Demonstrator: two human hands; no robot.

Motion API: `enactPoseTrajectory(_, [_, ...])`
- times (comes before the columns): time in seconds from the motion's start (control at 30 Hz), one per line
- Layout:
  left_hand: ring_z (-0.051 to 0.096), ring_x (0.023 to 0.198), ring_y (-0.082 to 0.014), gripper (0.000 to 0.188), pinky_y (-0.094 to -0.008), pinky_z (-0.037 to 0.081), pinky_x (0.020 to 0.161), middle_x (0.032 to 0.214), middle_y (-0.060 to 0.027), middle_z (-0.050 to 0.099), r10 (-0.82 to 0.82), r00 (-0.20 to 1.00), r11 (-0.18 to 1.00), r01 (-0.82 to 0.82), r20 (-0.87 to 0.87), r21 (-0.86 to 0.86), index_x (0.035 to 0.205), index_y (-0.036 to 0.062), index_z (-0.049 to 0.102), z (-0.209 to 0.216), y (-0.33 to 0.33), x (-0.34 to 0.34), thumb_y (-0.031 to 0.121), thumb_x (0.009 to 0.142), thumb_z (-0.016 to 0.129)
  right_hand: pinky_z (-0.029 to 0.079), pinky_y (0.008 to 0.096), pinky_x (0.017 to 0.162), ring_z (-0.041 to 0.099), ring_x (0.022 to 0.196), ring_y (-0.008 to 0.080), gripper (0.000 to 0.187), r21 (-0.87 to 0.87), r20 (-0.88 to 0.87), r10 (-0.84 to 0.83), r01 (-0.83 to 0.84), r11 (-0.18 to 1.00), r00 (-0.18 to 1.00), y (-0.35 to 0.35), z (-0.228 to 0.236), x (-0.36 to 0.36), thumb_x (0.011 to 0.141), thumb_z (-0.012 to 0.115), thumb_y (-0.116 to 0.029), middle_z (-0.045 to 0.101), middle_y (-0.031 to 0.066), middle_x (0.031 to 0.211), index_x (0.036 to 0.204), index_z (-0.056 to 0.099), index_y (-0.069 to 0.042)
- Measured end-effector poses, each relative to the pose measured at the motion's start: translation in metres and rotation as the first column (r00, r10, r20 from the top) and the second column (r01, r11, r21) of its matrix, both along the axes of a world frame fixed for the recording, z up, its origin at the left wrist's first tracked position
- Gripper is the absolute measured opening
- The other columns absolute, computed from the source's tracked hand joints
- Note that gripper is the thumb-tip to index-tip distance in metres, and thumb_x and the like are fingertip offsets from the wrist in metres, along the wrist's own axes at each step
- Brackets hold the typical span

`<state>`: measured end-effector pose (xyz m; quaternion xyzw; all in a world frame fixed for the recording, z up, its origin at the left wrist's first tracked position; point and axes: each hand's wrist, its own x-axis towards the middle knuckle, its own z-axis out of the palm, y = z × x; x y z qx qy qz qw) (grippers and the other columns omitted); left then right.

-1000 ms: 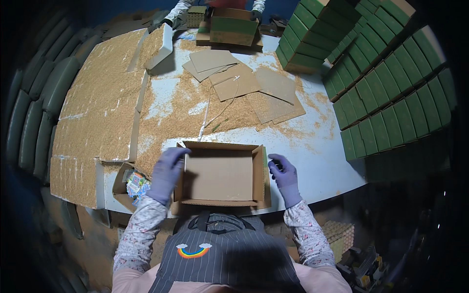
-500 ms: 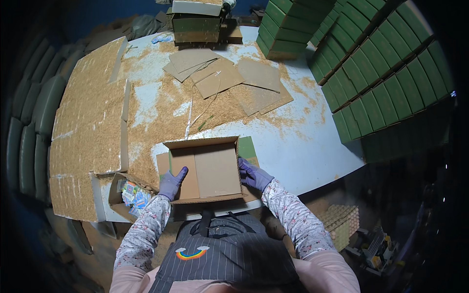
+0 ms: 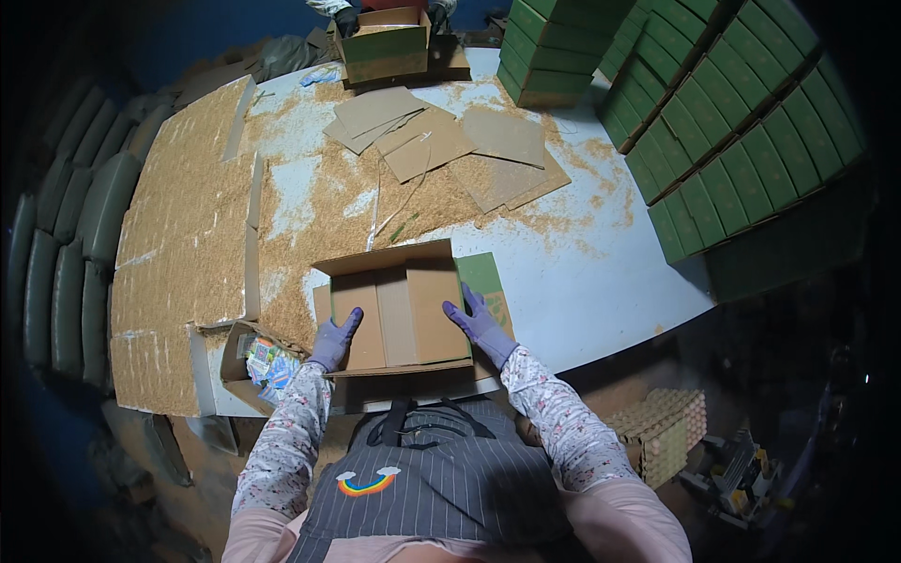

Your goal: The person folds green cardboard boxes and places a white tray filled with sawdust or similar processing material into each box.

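A cardboard box stands at the table's near edge, its top facing me and its inside bare brown board. Two brown panels lie folded inward, with a paler strip between them. My left hand, in a purple glove, grips the left side, thumb inside and fingers out of sight beyond the wall. On the right side my gloved right hand holds the wall the same way, thumb over the rim. A green printed cardboard piece lies beneath the box and sticks out to the right.
Flat cardboard sheets lie on scattered wood shavings. Left are shaving-filled trays and a small carton of colourful packets. Green boxes are stacked right. A co-worker's gloved hands hold another green box at the far end.
The box's right panel has folded inward, and my right hand now has its thumb over that side. Across the table, the co-worker's pale tray is gone from above the green box.
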<state>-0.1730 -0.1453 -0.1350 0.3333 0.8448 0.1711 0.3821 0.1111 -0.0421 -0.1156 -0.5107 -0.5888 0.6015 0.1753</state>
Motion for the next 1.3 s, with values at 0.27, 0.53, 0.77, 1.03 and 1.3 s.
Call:
enactPoseTrajectory(0.27, [0.046,0.119,-0.0340,0.075,-0.0358,0.036,0.099,0.123,-0.0245,0.051,-0.133,0.934,0.902,-0.024,0.330,0.431,0.128,-0.0027,0.043,0.029,-0.009,0.047,0.056,0.084,0.054,0.037,0.0306,0.099,0.047,0.117,0.0197,0.071,-0.307,-0.517,-0.436,0.317,0.898,0.736,0.000,0.026,0.070,0.083,0.064,-0.034,0.047,0.0112,0.130,0.139,0.033,-0.003])
enactPoseTrajectory(0.53, [0.022,0.135,-0.0347,0.104,-0.0493,0.013,0.111,0.142,-0.0217,0.028,-0.793,0.362,0.491,0.856,-0.491,-0.163,0.138,0.0006,0.027,-0.004,-0.092,0.085,0.054,0.061,0.072,0.045,0.0422,0.092,0.053,0.111,0.0269,0.060,-0.371,-0.587,-0.762,0.746,0.553,0.273,0.012,-0.035,0.255,0.089,0.057,-0.037,0.049,0.0101,0.126,0.138,0.031,-0.012])
enactPoseTrajectory(0.77, [0.042,0.124,-0.0294,0.057,-0.0417,0.031,0.106,0.133,-0.0155,0.044,-0.693,0.205,0.363,0.927,-0.691,-0.089,0.130,0.0053,0.041,-0.009,-0.116,0.073,0.029,0.082,0.060,0.037,0.0383,0.099,0.046,0.119,0.0259,0.049,0.220,-0.569,-0.778,0.961,0.169,0.267,-0.011,-0.017,0.314,0.093,0.051,-0.023,0.031,0.0131,0.142,0.138,0.034,-0.012])
enactPoseTrajectory(1.03, [0.066,0.081,-0.0198,0.038,-0.0288,0.052,0.074,0.099,-0.0093,0.068,-0.606,0.795,0.776,0.601,-0.041,0.192,0.106,0.0010,0.065,0.197,-0.010,0.021,0.028,0.080,0.069,0.019,0.0490,0.109,0.038,0.127,0.0323,0.054,0.803,0.498,0.025,-0.472,0.365,0.867,-0.004,0.171,0.059,0.086,0.057,-0.021,0.043,0.0151,0.136,0.135,0.039,-0.008])
enactPoseTrajectory(1.3, [0.056,0.098,-0.0097,0.043,-0.0238,0.041,0.091,0.102,-0.0036,0.066,-0.479,0.705,0.877,0.403,0.523,0.261,0.114,-0.0003,0.061,0.192,0.037,-0.049,0.031,0.086,0.064,0.017,0.0519,0.108,0.040,0.120,0.0306,0.033,0.931,0.331,0.096,-0.342,0.127,0.939,0.006,0.126,0.027,0.085,0.053,-0.027,0.050,0.0100,0.123,0.115,0.058,-0.014])
